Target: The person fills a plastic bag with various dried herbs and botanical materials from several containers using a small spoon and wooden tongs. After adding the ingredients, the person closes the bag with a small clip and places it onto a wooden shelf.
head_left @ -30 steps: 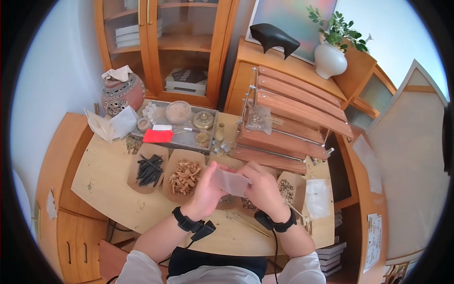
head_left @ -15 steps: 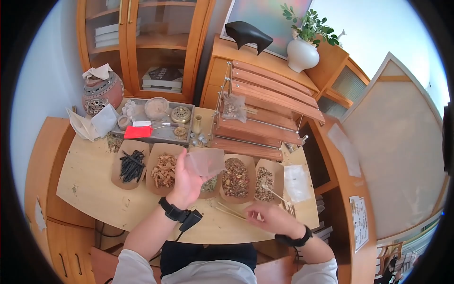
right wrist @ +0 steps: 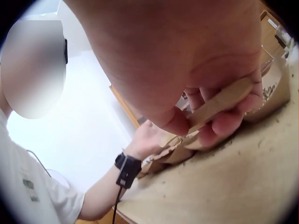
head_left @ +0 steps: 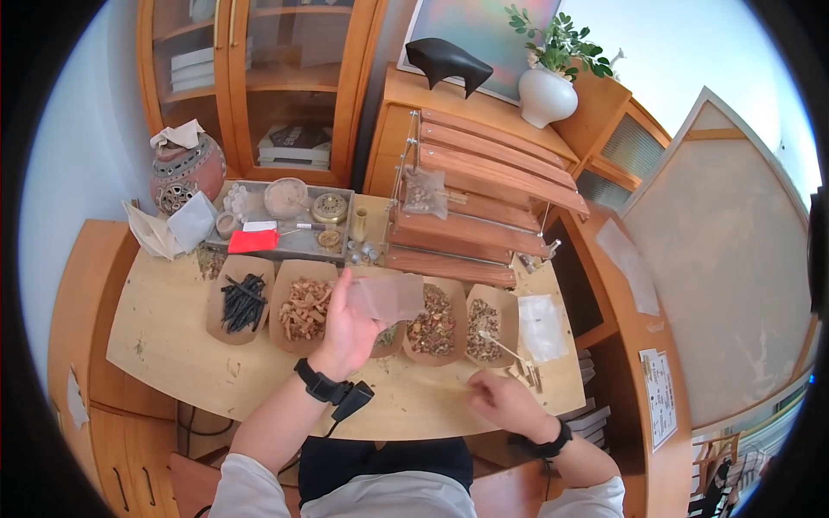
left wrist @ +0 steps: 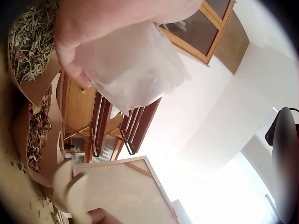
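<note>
My left hand (head_left: 347, 332) holds a thin translucent pouch (head_left: 393, 298) above the row of paper trays. Seen from the left wrist, the pouch (left wrist: 135, 65) hangs flat with a ragged lower edge. My right hand (head_left: 509, 401) is low near the table's front edge, fingers curled round wooden tongs (right wrist: 222, 105). Their two rounded tips (left wrist: 67, 182) stand slightly apart in the left wrist view, with nothing between them. Below the pouch lie green dried herbs (left wrist: 30, 44), partly hidden in the head view, and a reddish dried mix (head_left: 432, 321).
Further trays hold black strips (head_left: 244, 304), tan chips (head_left: 304, 309) and speckled bits (head_left: 484, 324) with a pale stick. White packets (head_left: 541, 328) lie at the right. Behind stand a grey tray (head_left: 289, 252) of small containers and a slatted wooden rack (head_left: 449, 233).
My right hand left the pouch, went down to the right and took up the wooden tongs from the table. My left hand keeps the pouch, now shifted slightly right.
</note>
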### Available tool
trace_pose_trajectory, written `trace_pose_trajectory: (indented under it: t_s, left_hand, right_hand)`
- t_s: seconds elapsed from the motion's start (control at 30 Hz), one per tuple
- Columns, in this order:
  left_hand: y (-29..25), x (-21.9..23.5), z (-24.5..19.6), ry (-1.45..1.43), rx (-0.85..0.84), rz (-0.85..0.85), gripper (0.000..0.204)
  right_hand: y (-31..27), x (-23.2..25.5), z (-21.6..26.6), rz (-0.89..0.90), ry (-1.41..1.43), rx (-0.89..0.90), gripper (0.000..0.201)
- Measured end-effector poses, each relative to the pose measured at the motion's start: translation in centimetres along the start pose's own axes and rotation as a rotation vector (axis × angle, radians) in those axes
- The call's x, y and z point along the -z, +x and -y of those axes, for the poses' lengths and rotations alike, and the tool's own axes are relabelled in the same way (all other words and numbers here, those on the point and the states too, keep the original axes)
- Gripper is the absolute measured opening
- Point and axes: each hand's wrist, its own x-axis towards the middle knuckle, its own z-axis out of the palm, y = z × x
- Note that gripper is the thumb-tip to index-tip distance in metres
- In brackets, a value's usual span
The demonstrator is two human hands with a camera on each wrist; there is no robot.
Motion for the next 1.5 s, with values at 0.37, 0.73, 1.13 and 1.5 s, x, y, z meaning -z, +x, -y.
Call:
trace_pose_trajectory:
  t_s: [0.37,0.73,1.13,1.5]
  left_hand:
    - [0.4,0.5,0.3,0.100,-0.002,-0.014,0.071]
    - [0.6,0.9,0.5,0.082,-0.005,0.008,0.062]
    - [0.5,0.5,0.3,0.118,0.023,0.018,0.073]
    - [0.1,0.1,0.0,0.147,0.073,-0.005,0.072]
  right_hand:
    - [6.1,3.8,-2.0,-0.161,-0.187,-0.194,0.029]
    - [9.2,3.5,-1.4,-0.062,-0.230,-0.179,0.030]
    - [9.5,2.9,-4.2,-0.086,-0.026,-0.146,0.030]
    - [8.1,5.8,-3.1,-0.144,0.144,-0.153,0.030]
